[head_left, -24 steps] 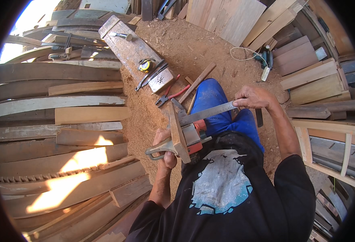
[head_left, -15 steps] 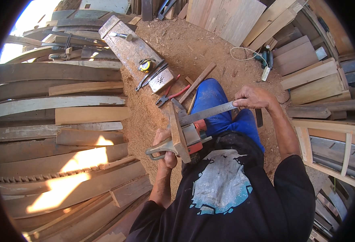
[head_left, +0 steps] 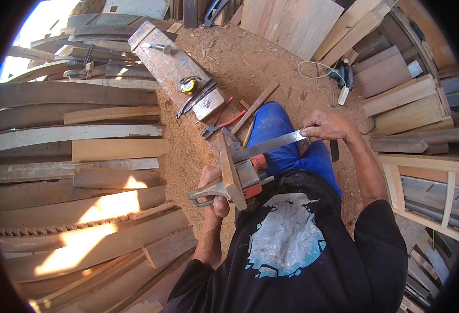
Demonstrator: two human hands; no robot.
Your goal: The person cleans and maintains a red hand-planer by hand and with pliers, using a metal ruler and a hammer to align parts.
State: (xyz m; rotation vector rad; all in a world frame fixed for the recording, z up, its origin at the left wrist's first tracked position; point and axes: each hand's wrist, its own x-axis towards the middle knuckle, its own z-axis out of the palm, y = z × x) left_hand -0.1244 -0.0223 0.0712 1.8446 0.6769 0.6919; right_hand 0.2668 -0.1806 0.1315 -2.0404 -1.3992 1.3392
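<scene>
Planks (head_left: 83, 151) lie stacked at the left, with sawdust just beside them. Nearer the middle, the left hand (head_left: 215, 189) is closed around the grey handle of a clamp (head_left: 208, 192) gripping an upright wooden piece (head_left: 230, 169) over the lap. At the right, the right hand (head_left: 327, 125) pinches the far end of a flat metal blade (head_left: 271, 146) laid against that piece. A slip of the blade could plausibly nick the left hand's fingers or the blue trousers (head_left: 287, 141) below.

Grey metal blade (head_left: 268, 146) across upright wooden piece (head_left: 230, 172)
</scene>
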